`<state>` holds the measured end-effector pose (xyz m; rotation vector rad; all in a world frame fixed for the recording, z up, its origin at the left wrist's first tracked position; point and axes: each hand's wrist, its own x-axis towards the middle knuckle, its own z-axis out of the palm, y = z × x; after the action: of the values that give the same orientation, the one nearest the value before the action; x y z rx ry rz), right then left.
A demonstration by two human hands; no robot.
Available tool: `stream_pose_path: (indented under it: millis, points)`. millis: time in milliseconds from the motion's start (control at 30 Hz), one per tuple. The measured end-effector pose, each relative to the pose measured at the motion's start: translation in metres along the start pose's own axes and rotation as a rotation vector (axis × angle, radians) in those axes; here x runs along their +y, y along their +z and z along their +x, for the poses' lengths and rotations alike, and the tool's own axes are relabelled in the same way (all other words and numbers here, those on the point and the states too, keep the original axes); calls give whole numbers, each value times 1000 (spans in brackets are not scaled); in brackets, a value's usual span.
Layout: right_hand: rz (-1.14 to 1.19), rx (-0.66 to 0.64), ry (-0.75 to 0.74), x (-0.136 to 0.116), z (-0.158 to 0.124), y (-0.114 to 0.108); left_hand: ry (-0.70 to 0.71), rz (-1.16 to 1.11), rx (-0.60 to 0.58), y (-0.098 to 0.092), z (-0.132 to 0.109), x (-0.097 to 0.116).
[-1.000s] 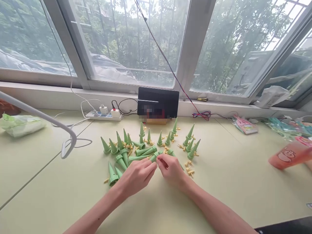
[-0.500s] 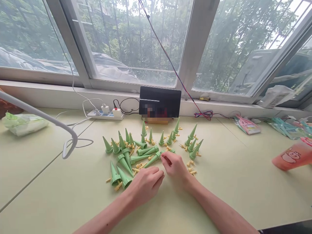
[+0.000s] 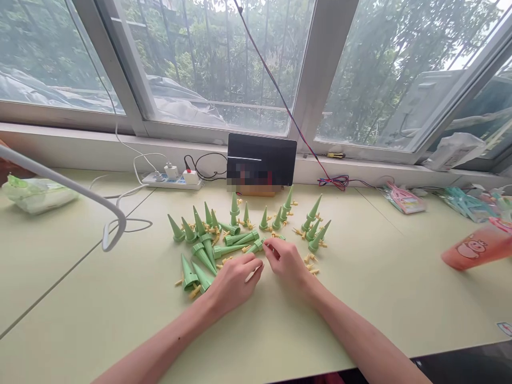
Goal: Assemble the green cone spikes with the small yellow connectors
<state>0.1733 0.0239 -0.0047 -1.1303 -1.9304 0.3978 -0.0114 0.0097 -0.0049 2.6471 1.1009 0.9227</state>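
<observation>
A green cone lay just beyond the left hand, its wide end at the fingertips of the right hand; whether either curled grip pinched anything was unclear.

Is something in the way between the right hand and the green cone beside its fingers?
Nothing visible is. The right hand is close by the wide end of the green cone; whether they touch, I can't tell. The left hand hides the cone's pointed end.

Green plastic spikes, collared at the base: several stand tip-up toward the desk's far edge; others lie sideways nearer its front edge. Small yellow plastic fittings scattered among them.
</observation>
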Motion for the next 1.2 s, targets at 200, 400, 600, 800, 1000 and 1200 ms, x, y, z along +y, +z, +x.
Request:
stream_pose_path:
  millis: [200,400,600,800,1000,1200]
  points:
    - [-3,-20,0,0,0,0,-2,-24,10,-2,1,2]
    - [-6,-28,-11,-3,-1,1,21,-10,4,-2,2,4]
    - [0,-39,-17,-1,-2,1,5,-10,-10,-1,0,5]
    - [-4,-51,-14,1,-3,3,-5,-12,-20,-3,0,8]
    - [-21,-47,-21,3,-4,4,15,25,-25,-2,0,6]
    - [-11,-35,4,3,-2,-1,45,94,-65,-4,3,6]
